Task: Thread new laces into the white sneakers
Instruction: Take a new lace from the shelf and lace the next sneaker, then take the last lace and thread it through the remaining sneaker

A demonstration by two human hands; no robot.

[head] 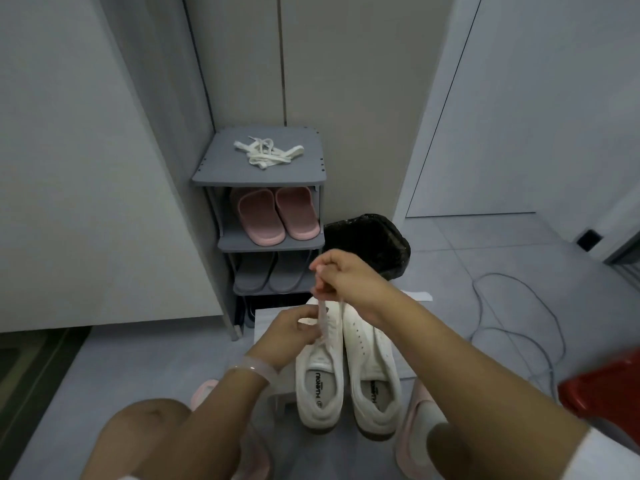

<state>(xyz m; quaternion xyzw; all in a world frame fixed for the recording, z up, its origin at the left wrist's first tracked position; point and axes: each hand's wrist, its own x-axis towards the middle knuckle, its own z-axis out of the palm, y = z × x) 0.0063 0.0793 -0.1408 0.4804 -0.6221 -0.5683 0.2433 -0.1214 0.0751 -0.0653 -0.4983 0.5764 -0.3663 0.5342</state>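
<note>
Dark print stood on the insole of the left white sneaker (319,377), upside down to the camera; letters not legible, a small circled mark below it. Right white sneaker (374,389): similar insole print, partly hidden, unreadable.

Grey shoe rack (207,174) sits in the corner ahead of me, pink slippers (277,216) on the middle shelf, grey slippers (266,275) one below. Black bin bag (367,240) is right beside it. A thin grey cable (512,327) loops over the tile floor (485,244), with something red (606,396) at my right edge.
</note>
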